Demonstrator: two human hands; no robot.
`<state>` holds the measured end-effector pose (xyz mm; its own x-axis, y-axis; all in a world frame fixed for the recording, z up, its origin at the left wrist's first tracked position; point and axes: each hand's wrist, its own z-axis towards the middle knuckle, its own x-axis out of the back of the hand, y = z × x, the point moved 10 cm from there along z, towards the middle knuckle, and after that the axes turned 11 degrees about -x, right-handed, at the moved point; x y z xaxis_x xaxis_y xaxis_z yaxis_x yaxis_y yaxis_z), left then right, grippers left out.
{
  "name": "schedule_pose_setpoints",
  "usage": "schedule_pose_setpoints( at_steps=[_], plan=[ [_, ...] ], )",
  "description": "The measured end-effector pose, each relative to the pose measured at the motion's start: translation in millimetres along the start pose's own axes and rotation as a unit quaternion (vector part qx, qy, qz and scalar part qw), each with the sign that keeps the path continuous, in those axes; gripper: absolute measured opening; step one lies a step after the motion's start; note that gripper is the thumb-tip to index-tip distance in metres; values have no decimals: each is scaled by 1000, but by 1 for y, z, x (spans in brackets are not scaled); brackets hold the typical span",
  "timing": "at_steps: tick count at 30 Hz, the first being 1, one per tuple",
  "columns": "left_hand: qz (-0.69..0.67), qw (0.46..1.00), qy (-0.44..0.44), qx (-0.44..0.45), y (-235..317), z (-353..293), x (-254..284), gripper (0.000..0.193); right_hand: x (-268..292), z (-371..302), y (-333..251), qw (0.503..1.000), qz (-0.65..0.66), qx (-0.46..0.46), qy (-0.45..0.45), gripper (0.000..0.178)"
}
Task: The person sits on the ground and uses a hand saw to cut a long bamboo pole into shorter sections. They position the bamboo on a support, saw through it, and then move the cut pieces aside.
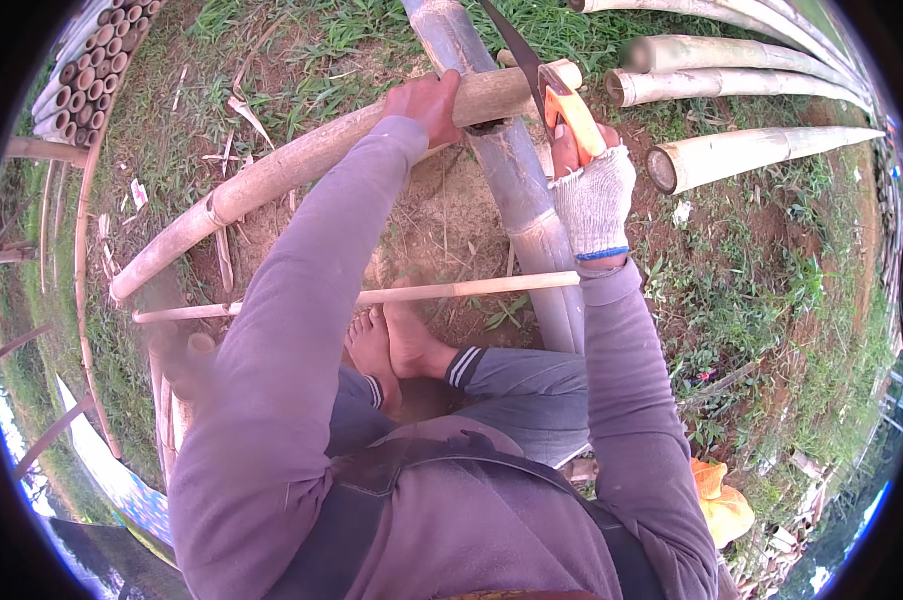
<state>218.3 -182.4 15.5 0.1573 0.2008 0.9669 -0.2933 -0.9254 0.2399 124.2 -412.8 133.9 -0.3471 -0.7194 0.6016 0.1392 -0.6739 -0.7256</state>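
Note:
My bare left hand (pixel 426 108) is wrapped over a tan bamboo pole (pixel 291 165), which slants from the lower left up to the right. This pole rests across a thicker grey bamboo pole (pixel 516 185) lying on the ground. Just right of the left hand, a dark opening shows on the tan pole's underside. My right hand (pixel 591 175), in a white knitted glove with bare fingertips, grips the orange handle of a handsaw (pixel 571 115). Its dark blade points up and away beside the tan pole's right end; whether the teeth touch the bamboo I cannot tell.
A thin bamboo strip (pixel 451 290) lies crosswise before my bare feet (pixel 396 345). Several long bamboo poles (pixel 741 155) lie at the upper right, and a stack of cut bamboo (pixel 96 75) stands at the upper left. An orange bag-like thing (pixel 721 503) is by my right elbow.

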Motion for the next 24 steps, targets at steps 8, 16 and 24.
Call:
schedule_pose_setpoints(
  at_steps=[8, 16, 24],
  plan=[
    [-6, 998, -51, 19, -17, -7, -19, 79, 118, -188, 71, 979, 77, -173, -78, 22],
    [6, 1000, -18, 10, 6, 0, 2, 70, 13, -14, 19, 999, 40, -23, -19, 23],
    [1, 1000, -21, 18, -9, -5, -4, 66, 117, -192, 76, 987, 56, -141, -56, 21]
  ],
)
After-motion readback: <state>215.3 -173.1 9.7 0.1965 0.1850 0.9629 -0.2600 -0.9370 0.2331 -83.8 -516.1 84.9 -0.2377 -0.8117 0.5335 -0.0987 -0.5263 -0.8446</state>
